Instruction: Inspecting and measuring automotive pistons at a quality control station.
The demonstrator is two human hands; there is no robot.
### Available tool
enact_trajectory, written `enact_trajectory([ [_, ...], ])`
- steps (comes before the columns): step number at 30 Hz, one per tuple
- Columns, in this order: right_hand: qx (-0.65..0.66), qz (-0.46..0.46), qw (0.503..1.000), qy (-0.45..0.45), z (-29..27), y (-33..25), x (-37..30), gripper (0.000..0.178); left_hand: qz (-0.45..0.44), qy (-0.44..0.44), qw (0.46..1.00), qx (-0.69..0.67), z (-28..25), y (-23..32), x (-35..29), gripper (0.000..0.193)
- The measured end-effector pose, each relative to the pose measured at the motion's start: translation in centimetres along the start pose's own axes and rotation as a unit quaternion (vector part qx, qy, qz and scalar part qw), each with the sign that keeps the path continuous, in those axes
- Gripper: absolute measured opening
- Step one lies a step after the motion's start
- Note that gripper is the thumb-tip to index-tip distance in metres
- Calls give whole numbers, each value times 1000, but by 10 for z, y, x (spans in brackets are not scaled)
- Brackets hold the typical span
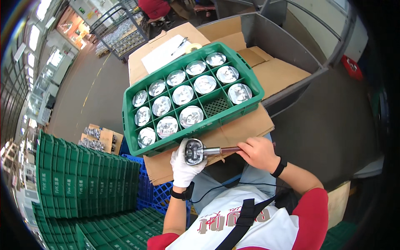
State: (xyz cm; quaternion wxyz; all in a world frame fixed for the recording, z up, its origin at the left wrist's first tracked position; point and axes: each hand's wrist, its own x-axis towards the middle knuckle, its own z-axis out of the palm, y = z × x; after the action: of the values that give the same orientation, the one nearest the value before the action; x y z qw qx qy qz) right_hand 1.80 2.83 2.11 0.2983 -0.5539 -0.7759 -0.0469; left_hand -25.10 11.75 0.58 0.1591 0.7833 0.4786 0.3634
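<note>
My left hand (181, 167), in a white glove, is closed around a grey metal piston (194, 151) just in front of the green crate. The piston's hollow underside faces up. My bare right hand (259, 153) grips a thin reddish-brown rod (229, 149) that points left. At the rod's far end sits a shiny metal sleeve (212, 151), its left end against the piston's side. How far the sleeve or rod reaches into the piston is hidden.
The green divided crate (193, 134) holds several pistons; one front compartment shows its mesh bottom. It stands on cardboard (252, 123). Behind lie a pen (180, 45) and tape roll (193, 48). A grey bin (287, 41) stands right. Green crates (87, 179) are stacked left.
</note>
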Motion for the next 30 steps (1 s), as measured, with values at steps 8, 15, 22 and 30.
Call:
enact_trajectory([
  [8, -5, -15, 1000, -2, 2, -8, 14, 20, 22, 2, 1000, -20, -7, -7, 4, 82],
  [15, 11, -32, 999, 9, 34, -38, 35, 19, 31, 14, 999, -16, -10, -9, 2, 84],
  [22, 68, -11, 997, 23, 42, -36, 50, 18, -83, -33, 961, -262, -14, -16, -6, 79],
  [30, 217, 16, 975, 54, -24, -37, 58, 22, -251, -262, 449, -817, -34, 32, -1, 80],
])
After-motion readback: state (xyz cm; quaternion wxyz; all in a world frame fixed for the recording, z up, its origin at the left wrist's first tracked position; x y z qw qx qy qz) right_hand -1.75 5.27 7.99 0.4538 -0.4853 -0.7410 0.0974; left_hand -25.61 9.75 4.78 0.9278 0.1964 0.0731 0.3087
